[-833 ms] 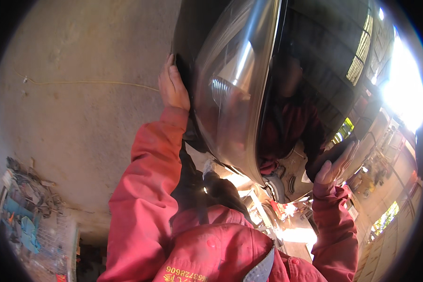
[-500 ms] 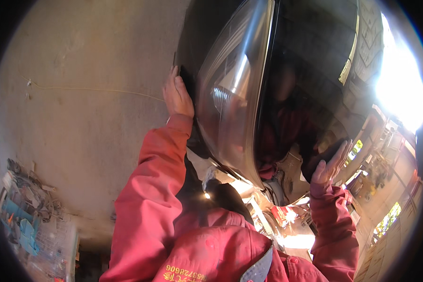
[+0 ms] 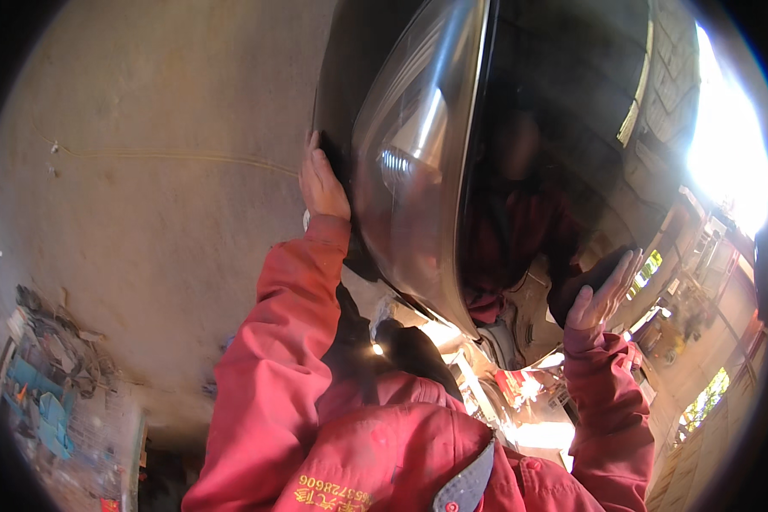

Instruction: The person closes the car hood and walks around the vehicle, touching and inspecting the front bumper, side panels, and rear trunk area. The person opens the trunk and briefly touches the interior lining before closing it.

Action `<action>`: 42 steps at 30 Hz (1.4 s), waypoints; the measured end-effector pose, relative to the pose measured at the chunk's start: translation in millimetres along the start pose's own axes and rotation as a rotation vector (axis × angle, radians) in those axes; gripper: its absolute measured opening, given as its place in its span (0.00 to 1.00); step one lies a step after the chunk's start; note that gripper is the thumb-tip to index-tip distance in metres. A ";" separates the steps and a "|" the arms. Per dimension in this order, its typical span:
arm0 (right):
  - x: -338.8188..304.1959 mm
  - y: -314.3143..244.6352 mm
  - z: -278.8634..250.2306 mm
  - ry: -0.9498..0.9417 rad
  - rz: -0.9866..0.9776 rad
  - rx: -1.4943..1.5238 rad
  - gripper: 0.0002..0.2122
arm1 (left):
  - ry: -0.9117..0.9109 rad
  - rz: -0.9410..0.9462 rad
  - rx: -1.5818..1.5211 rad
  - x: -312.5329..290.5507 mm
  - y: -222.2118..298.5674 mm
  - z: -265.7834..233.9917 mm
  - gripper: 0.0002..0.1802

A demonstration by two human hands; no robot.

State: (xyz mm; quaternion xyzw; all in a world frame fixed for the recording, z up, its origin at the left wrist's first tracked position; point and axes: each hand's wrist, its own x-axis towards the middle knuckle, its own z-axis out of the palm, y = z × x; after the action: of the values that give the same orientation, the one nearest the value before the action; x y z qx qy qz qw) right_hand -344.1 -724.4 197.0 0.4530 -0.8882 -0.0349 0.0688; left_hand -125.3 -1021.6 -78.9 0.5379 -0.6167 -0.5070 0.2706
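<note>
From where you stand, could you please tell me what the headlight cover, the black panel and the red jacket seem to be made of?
Headlight cover: likely clear plastic, glossy, see-through with sharp highlights. Black panel: probably painted metal, though plastic is possible; mirror-like reflections show its gloss. Red jacket: apparently matte fabric, judging by soft folds.

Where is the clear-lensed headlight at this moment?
In the head view, the headlight is in the upper middle, between the left hand and the right hand, nearer the left one, alongside the left edge of the glossy black panel.
</note>
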 end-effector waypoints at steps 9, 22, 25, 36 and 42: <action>3.5 -6.8 -5.9 -0.032 0.011 0.000 0.39 | -0.017 0.018 0.045 2.0 -10.7 2.7 0.29; 2.5 -7.8 -3.5 0.042 0.042 0.038 0.36 | -0.045 0.072 0.094 9.9 -25.8 -2.3 0.25; 1.4 -8.7 -4.4 0.045 0.033 0.028 0.35 | -0.079 -0.026 0.085 6.3 -33.2 -20.3 0.26; 3.0 -6.9 0.0 0.075 -0.008 0.042 0.34 | -0.192 -0.041 0.067 22.2 10.0 -21.7 0.38; 4.2 -5.6 3.0 0.113 -0.015 0.033 0.33 | -0.223 -0.048 -0.069 -2.5 -7.7 -11.4 0.40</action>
State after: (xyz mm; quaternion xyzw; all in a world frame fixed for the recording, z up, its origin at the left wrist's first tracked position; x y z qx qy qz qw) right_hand -342.5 -731.2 193.8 0.4619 -0.8799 0.0047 0.1109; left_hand -111.6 -1022.3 -81.5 0.4832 -0.6122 -0.5909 0.2063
